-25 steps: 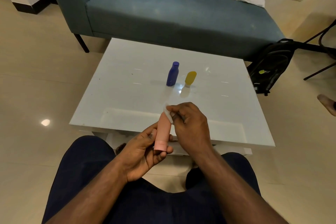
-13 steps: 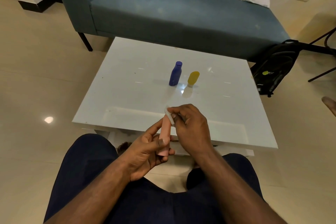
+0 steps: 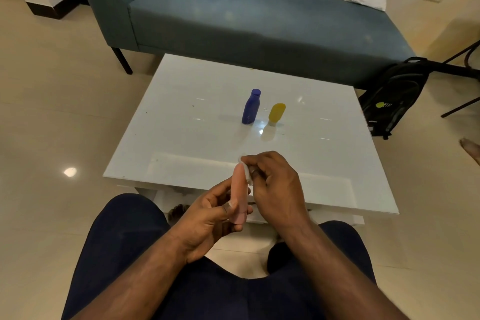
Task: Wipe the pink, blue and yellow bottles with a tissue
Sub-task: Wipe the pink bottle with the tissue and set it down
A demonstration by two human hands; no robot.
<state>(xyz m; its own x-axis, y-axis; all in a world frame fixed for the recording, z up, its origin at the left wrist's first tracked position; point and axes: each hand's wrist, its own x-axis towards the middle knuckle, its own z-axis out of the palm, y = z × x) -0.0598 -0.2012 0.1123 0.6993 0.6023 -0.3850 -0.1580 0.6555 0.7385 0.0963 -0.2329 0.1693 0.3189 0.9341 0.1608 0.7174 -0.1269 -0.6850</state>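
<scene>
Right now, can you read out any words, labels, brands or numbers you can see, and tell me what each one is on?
Nothing can be read for certain.
Black backpack: a yellow-green round logo with small pale lettering beside it, too blurred to read.
Blue bottle: a faint mark low on its front, too small to read.
Yellow bottle: no text visible.
Pink bottle: no text visible.

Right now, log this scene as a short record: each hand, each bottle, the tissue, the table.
left hand: grips the pink bottle near its lower end
right hand: pinches the tissue against the pink bottle's upper part
blue bottle: upright on the table
yellow bottle: standing on its cap, right of the blue one, apart from it
wiping: pink bottle in progress; other two untouched
</scene>
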